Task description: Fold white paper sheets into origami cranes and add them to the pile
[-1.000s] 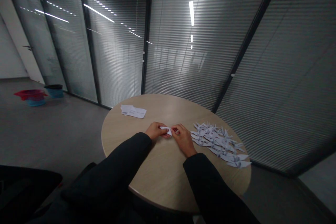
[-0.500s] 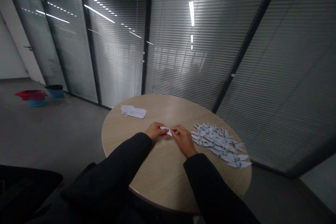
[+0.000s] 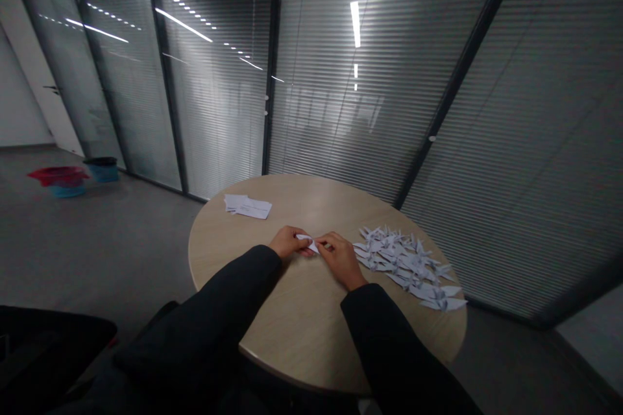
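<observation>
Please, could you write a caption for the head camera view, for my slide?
Left hand and right hand hold white paper on a round wooden table, beside many origami cranes.

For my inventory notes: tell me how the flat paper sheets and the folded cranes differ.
The paper sheets lie flat in a small stack; the paper cranes are folded, with raised points. The sheets take up a small patch of the round table, the cranes a wide pile. Both are pale paper.
</observation>
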Demonstrator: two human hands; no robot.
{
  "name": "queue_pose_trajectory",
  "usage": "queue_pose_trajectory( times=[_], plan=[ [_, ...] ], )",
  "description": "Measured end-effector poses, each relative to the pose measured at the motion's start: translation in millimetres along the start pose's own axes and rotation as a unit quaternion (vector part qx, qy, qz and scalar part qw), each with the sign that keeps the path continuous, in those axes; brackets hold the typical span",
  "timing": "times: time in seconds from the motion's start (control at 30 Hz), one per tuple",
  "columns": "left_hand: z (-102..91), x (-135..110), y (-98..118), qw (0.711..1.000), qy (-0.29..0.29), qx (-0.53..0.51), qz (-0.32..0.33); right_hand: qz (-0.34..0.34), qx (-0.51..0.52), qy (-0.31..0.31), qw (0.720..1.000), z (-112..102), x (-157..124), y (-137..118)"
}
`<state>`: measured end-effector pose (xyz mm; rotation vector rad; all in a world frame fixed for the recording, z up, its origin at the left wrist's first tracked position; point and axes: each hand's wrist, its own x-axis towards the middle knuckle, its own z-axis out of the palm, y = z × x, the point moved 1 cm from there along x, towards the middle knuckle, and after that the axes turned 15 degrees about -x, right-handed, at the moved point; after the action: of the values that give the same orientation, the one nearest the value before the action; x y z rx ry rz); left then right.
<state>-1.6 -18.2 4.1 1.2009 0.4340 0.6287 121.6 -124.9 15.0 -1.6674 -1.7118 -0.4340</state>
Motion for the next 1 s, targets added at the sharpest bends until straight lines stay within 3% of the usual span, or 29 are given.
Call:
queue_pose_trajectory(
  times=[1.0],
  plan=[
    [0.5, -0.8, 0.9, 1.0, 0.006, -0.007, -0.002, 0.0, 0.002, -0.008, 1.0, 1.9, -0.7, 2.8]
  ],
)
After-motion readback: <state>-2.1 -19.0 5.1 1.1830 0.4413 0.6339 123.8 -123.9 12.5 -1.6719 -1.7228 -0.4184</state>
